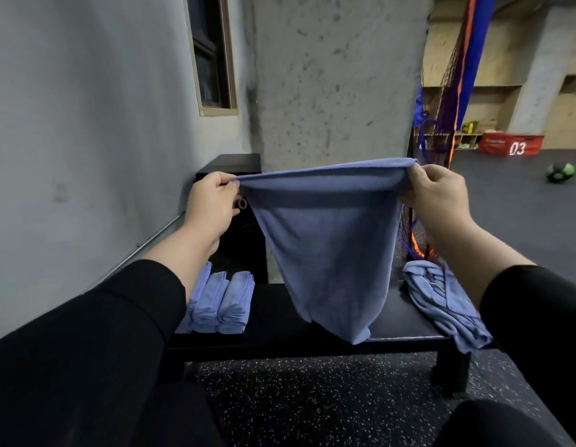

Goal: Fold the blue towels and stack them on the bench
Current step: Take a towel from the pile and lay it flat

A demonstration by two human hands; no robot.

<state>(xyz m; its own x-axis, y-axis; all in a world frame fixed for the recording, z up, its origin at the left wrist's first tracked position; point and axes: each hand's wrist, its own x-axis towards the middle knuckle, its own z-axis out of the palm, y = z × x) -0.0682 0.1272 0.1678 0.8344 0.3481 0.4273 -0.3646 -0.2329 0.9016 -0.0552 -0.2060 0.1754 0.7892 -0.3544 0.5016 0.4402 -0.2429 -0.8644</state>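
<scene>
Partly hidden behind the left forearm, a row of folded towels (220, 303) stands at the left end of the black bench (280, 314); three bundles show plainly, and the sleeve covers whatever lies further left. Above them the left hand (210, 201) pinches one top corner of a blue towel (325, 253) between thumb and curled fingers. That towel hangs doubled over, its top edge stretched taut between both hands, and its lower tip drops in front of the bench so that the middle of the seat is screened from sight. Behind it sits a dark box (238, 221) against the concrete pillar (338, 75), with a pale mark on its face too blurred to read. The right hand (436, 193) grips the other top corner, fingers folded round the cloth (the fingertips themselves are buried in it). Below that arm a heap of unfolded towels (441, 301) lies crumpled on the right end of the bench, spilling over the edge, its far side covered by the right sleeve. Far right, a red box (510, 144) and a green ball (560, 172) rest on the floor.
</scene>
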